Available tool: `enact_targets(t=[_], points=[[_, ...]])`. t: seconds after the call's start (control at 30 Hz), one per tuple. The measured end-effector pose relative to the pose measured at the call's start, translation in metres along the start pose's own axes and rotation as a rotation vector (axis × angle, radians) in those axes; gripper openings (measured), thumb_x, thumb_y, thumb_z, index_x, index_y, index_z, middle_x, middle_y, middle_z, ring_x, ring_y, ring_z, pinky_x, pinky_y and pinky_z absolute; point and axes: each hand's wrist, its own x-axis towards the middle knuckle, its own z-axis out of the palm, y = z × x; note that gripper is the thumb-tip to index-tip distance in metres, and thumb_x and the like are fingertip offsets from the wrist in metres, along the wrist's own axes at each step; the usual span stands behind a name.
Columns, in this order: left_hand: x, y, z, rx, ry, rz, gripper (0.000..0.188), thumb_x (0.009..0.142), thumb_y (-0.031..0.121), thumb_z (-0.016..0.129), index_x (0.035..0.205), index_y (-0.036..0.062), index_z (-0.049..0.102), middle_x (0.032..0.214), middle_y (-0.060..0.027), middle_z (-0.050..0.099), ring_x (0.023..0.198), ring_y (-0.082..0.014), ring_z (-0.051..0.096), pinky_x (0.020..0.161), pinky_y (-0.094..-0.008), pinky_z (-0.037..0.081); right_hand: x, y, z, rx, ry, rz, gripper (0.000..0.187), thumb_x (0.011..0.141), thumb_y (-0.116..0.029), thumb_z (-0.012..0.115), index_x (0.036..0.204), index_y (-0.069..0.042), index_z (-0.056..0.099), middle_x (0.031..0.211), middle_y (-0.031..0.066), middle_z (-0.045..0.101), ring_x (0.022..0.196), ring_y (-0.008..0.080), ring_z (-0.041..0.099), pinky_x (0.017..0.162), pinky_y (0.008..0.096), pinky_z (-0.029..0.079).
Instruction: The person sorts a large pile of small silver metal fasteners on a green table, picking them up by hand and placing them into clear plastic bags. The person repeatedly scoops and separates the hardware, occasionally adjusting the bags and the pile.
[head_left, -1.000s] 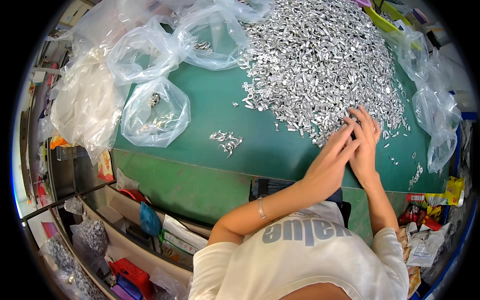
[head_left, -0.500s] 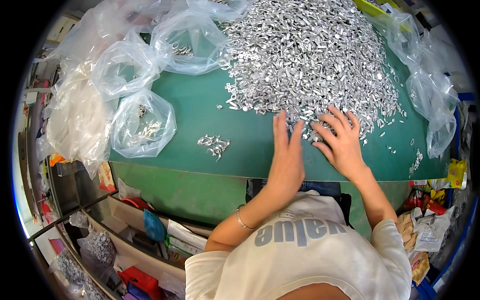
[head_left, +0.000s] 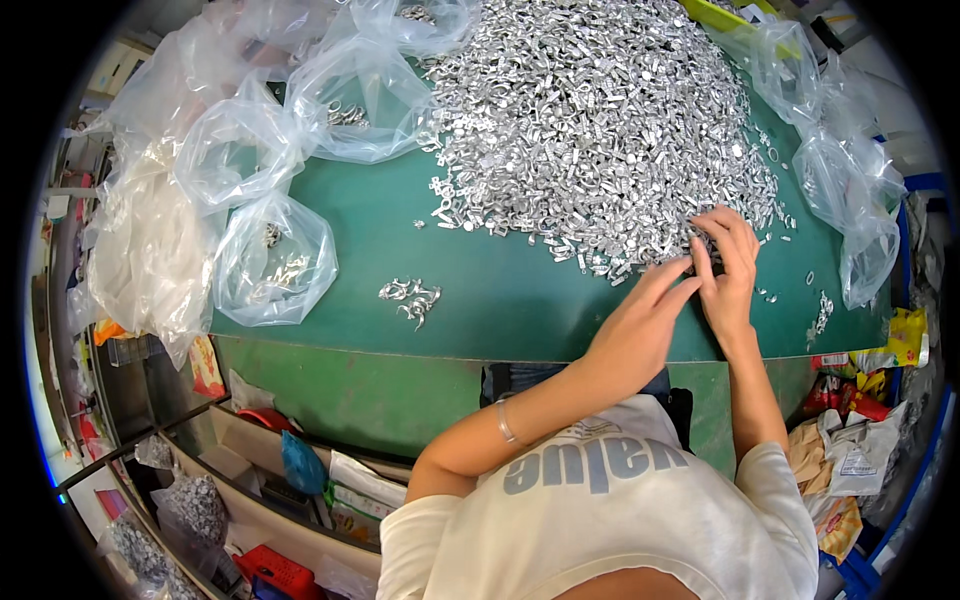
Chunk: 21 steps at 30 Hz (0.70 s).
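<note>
A large heap of small silvery metal pieces (head_left: 600,130), some of them rings, covers the far middle of the green table (head_left: 480,300). My left hand (head_left: 640,325) reaches rightward across the heap's near edge, thumb and fingers drawn close together. Whatever sits between those fingertips is too small to make out. Right beside it, my right hand (head_left: 730,270) rests at the heap's near right edge. Its fingers are bent and parted, with the tips among the metal pieces. A small separate cluster of curved silvery pieces (head_left: 410,300) lies to the left of both hands.
Open clear plastic bags holding a few metal pieces, such as this bag (head_left: 275,260), stand on the left. More clear plastic (head_left: 845,200) hangs at the right edge. Several loose bits (head_left: 822,312) lie at the near right. Drawers with packets (head_left: 270,470) are below left.
Both hands have shifted right along the heap's near edge. My left hand has turned rightward and come close to my right hand. The view has shifted slightly.
</note>
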Motion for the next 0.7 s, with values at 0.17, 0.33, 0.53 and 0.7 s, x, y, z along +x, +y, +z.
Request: enact_targets(t=[0.17,0.33,0.53,0.7], points=[[-0.019,-0.005,-0.049,0.589,0.147,-0.051,0.030,0.082,0.000,0.066,0.111,0.0057,0.062,0.104,-0.0109,0.061,0.094,-0.0293,0.056,0.079,-0.0390,0.042,0.002,-0.024,-0.003,0.066,-0.035,-0.040,0.022,0.077,-0.003,0.070,0.099,-0.005,0.068,0.105,0.0085,0.061,0.110,0.0293,0.055,0.095,0.0401,0.037],[-0.018,-0.012,-0.050,0.701,0.184,-0.161,0.026,0.080,0.004,0.070,0.104,0.0073,0.062,0.096,-0.0077,0.058,0.092,-0.0279,0.054,0.077,-0.0381,0.037,0.007,-0.035,0.011,0.044,-0.179,-0.055,0.034,0.079,-0.013,0.073,0.111,-0.008,0.063,0.117,0.0078,0.057,0.120,0.0296,0.049,0.100,0.0444,0.033],[-0.011,-0.021,-0.042,0.678,0.181,-0.126,0.019,0.081,0.004,0.069,0.097,0.0076,0.060,0.092,-0.0061,0.057,0.088,-0.0259,0.054,0.074,-0.0383,0.036,0.002,-0.021,0.006,-0.069,-0.251,-0.097,0.033,0.081,-0.019,0.072,0.112,-0.012,0.062,0.121,0.0054,0.054,0.122,0.0270,0.047,0.104,0.0496,0.028],[-0.001,-0.019,-0.035,0.646,0.186,-0.116,0.019,0.082,0.003,0.069,0.099,0.0071,0.061,0.089,-0.0063,0.057,0.085,-0.0254,0.054,0.073,-0.0379,0.036,0.001,-0.005,-0.004,-0.120,-0.160,-0.050,0.024,0.080,-0.013,0.071,0.104,-0.014,0.067,0.111,0.0041,0.056,0.115,0.0251,0.052,0.103,0.0491,0.028]])
